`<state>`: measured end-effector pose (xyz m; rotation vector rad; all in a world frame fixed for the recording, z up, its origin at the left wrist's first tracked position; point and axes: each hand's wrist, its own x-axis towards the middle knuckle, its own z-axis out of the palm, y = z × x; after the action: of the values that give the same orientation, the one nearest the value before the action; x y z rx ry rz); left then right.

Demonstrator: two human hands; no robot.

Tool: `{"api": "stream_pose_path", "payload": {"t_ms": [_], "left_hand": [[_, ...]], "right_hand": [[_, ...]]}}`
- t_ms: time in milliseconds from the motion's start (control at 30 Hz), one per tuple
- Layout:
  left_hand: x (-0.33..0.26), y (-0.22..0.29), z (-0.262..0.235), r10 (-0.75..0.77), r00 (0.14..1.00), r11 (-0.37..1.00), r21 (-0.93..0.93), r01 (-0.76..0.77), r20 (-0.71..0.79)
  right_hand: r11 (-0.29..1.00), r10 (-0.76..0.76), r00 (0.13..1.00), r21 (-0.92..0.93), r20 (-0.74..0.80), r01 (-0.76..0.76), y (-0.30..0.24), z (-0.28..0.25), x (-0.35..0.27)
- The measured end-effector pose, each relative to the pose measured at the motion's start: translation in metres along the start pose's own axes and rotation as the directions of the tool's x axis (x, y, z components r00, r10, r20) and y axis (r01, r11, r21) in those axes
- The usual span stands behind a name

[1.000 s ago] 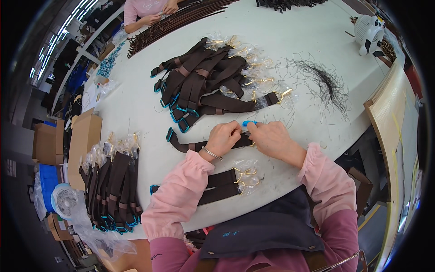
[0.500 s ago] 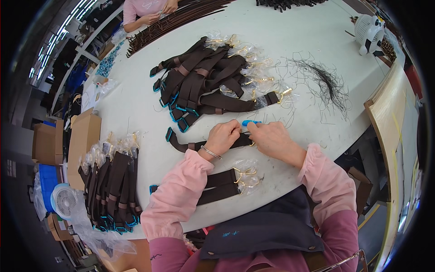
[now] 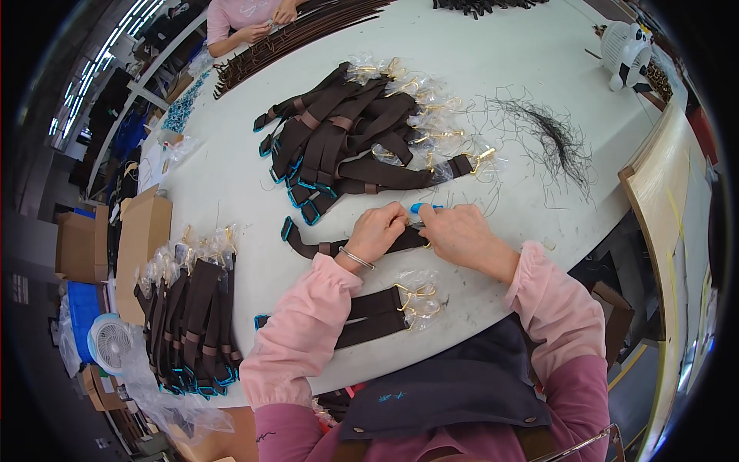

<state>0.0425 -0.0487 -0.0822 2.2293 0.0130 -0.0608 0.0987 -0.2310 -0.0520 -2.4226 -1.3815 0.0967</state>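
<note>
A dark brown strap (image 3: 312,245) with a blue-edged end lies across the white table (image 3: 493,85) in front of me. My left hand (image 3: 377,231) pinches it near its right end. My right hand (image 3: 456,231) touches the same end and holds a small blue tool (image 3: 423,208) against it. Just below my wrists lie two brown straps with gold clasps in clear wrap (image 3: 389,310).
A heap of brown straps (image 3: 350,131) lies beyond my hands, a second stack (image 3: 192,323) at my left on clear plastic. Loose dark threads (image 3: 550,135) lie to the right. Another person's hands (image 3: 265,23) work at the far edge. Cardboard boxes (image 3: 142,235) and a small fan (image 3: 112,343) stand left.
</note>
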Motion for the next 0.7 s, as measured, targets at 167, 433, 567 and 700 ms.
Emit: {"api": "stream_pose_path", "payload": {"t_ms": [167, 433, 567, 700], "left_hand": [[-0.001, 0.000, 0.001, 0.034, 0.999, 0.999, -0.012, -0.034, -0.017], [0.000, -0.001, 0.001, 0.039, 0.999, 0.999, 0.007, -0.039, -0.015], [-0.001, -0.001, -0.001, 0.015, 1.000, 1.000, -0.006, -0.015, -0.007], [0.000, -0.002, -0.002, -0.036, 0.999, 0.998, -0.059, 0.037, 0.020]], "right_hand": [[1.000, -0.005, 1.000, -0.031, 0.017, 0.005, 0.000, 0.004, 0.002], [0.999, -0.033, 0.999, -0.030, 0.004, 0.033, 0.003, 0.009, 0.003], [0.998, 0.055, 0.998, -0.023, 0.005, -0.055, -0.003, -0.007, -0.003], [0.999, 0.042, 0.997, 0.015, -0.062, -0.041, -0.011, -0.012, -0.031]]}}
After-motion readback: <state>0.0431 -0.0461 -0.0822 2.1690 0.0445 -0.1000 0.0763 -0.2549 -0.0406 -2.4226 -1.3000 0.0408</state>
